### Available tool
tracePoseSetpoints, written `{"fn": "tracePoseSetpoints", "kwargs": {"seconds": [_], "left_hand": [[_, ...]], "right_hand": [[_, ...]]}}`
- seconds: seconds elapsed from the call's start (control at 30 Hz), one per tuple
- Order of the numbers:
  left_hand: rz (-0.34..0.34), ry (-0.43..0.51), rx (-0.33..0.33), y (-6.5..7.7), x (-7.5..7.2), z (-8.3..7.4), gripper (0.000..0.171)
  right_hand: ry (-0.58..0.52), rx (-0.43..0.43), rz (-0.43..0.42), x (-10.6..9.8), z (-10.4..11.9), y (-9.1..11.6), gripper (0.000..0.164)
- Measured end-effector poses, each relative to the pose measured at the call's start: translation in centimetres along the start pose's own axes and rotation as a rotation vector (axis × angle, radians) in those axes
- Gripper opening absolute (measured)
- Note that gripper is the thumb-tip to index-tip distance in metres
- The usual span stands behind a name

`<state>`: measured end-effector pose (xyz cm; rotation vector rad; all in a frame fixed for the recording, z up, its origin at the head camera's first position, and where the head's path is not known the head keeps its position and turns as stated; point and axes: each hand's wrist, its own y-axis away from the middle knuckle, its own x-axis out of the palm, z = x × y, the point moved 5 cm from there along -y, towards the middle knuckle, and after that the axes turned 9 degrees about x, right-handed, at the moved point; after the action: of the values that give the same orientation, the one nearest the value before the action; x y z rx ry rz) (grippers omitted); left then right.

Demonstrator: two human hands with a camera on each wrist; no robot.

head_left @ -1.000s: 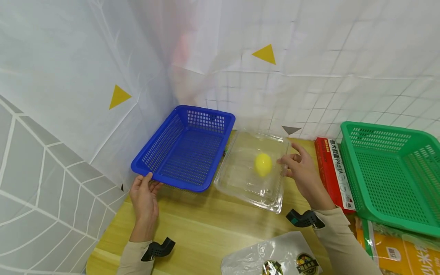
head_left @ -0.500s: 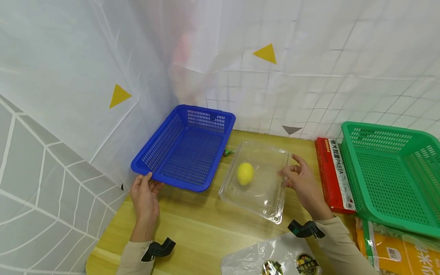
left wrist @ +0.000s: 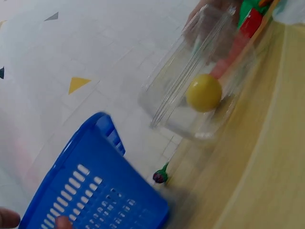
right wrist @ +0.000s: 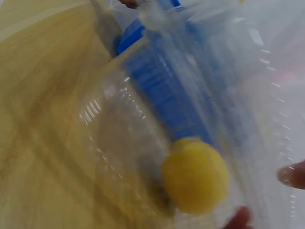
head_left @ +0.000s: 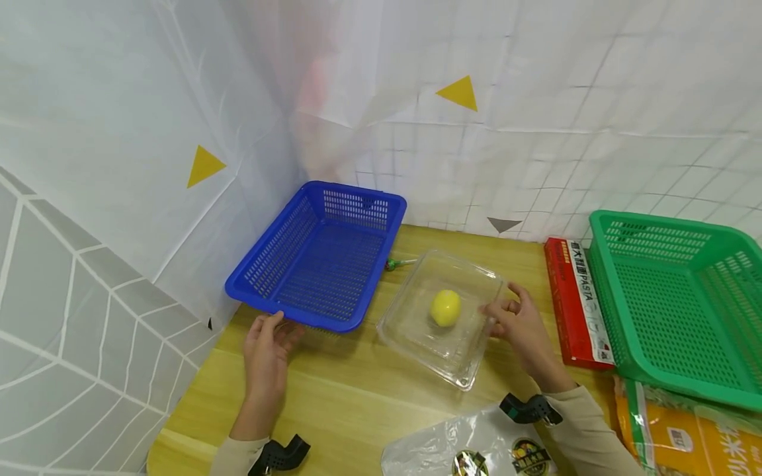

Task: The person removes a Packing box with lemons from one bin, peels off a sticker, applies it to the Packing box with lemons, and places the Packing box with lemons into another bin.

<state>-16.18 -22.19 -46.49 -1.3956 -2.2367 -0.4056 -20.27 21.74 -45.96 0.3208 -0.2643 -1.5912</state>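
Note:
A clear plastic container point(head_left: 411, 334) stands right of the blue basket point(head_left: 333, 264), with a lemon point(head_left: 445, 308) lying inside it. My right hand point(head_left: 520, 334) pinches the container's right edge between thumb and fingers. In the right wrist view the lemon point(right wrist: 195, 176) shows close up, with fingertips point(right wrist: 238, 219) at the edge. My left hand point(head_left: 266, 360) is at the front rim of the blue basket, thumb tip right at the rim and fingers loosely spread below it. In the left wrist view, its fingertips point(left wrist: 63, 222) lie apart beside the basket wall point(left wrist: 114, 191).
A red pasta box point(head_left: 577, 301) leans by the green basket point(head_left: 673, 284) at right. An orange grain bag point(head_left: 684, 430) lies below that basket. A transparent bag with round labels point(head_left: 464, 436) lies at the front. A small green item point(head_left: 391, 264) sits beside the blue basket.
The container has come nearer and turned slightly in my right hand; the lemon rolled left, then back right. My left hand has shifted right along the rim while the blue basket stays put.

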Motion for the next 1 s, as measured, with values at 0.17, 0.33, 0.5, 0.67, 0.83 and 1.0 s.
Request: {"fn": "tracePoseSetpoints", "kwargs": {"seconds": [0.17,0.33,0.5,0.67,0.83,1.0], "left_hand": [[0.173,-0.164,-0.092,2.2,0.9,0.9,0.023],[0.456,-0.287,-0.164,4.3,3.2,2.2,0.035],[0.78,-0.359,-0.192,6.4,6.3,3.7,0.042],[0.886,-0.388,-0.187,7.4,8.5,4.7,0.039],[0.861,-0.381,-0.172,7.0,9.4,5.2,0.044],[0.848,-0.369,-0.181,6.7,9.9,5.7,0.056]], "right_hand": [[0.091,0.032,-0.008,-0.2,0.3,0.4,0.102],[0.172,-0.079,-0.093,-1.2,1.1,-0.1,0.092],[0.18,-0.216,-0.095,-1.9,1.7,-1.1,0.069],[0.166,-0.235,-0.073,-2.3,1.5,-1.1,0.061],[0.184,-0.2,-0.107,-2.8,1.1,-0.6,0.065],[0.281,-0.154,-0.138,-3.2,0.6,0.4,0.071]]}}
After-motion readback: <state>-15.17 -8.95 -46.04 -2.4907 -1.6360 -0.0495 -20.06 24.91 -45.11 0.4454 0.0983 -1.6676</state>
